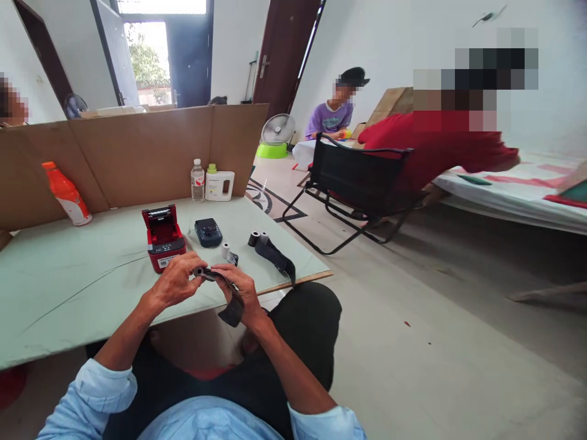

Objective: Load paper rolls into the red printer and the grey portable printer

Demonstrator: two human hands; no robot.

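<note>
Just past the table's front edge, a dark ribbon roll (233, 310) is held between both hands, its loose end curling down. My left hand (178, 278) is closed with fingers pinching the rolled end. The fingers of my right hand (243, 292) are closed round the unrolled strip. Behind my left hand stands a small red label printer (166, 241) with its lid up. Right of the printer sits a small dark device (208, 232). A small white roll (228, 252) lies nearer me, and another dark ribbon (277, 256) trails from its rolls toward the table's right edge.
The pale table (92, 275) has a cardboard screen (151, 146) at its back. An orange bottle (68, 194), a clear water bottle (197, 182) and a white jug (221, 185) stand there. Right are a black folding chair (362, 171), a green-based fan (277, 134) and two people.
</note>
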